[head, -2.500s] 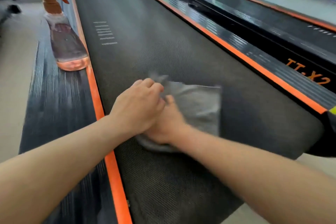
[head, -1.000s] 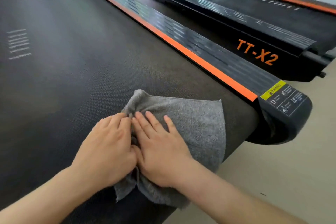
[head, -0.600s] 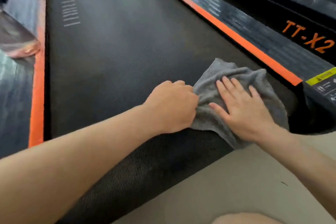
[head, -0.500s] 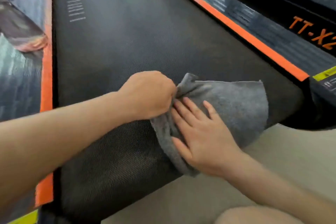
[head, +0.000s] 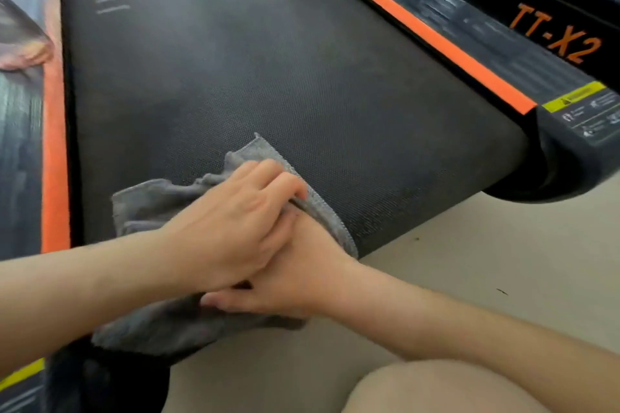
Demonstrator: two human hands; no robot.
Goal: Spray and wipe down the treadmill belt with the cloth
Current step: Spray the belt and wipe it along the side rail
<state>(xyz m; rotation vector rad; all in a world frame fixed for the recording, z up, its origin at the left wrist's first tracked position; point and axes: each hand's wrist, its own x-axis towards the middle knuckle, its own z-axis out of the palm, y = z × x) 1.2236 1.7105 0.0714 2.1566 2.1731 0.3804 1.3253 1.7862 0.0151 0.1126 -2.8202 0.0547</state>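
The crumpled grey towelling cloth [head: 151, 201] lies at the near end of the black textured treadmill belt [head: 302, 84], towards its left side, and its lower part hangs over the belt's rounded end. Your left hand [head: 235, 228] sits on top of it, fingers [head: 278, 183] curled down onto the stitched edge and bunching the fabric. Your right hand [head: 302, 275] is crossed under the left, its thumb [head: 218, 303] flat on the cloth. Its fingers are hidden, so I cannot tell how they lie. An orange stripe [head: 55, 144] borders the belt on the left and another [head: 419, 30] on the right. On the ribbed left rail stands the blurred pinkish base of a spray bottle [head: 20, 43], well apart from the cloth. Orange "TT-X2" lettering [head: 553, 33] marks the dark frame at the right, near a yellow warning label [head: 573, 95]. Beige floor [head: 486, 261] lies below the belt's end, and your bare knee [head: 436, 389] shows at the bottom.
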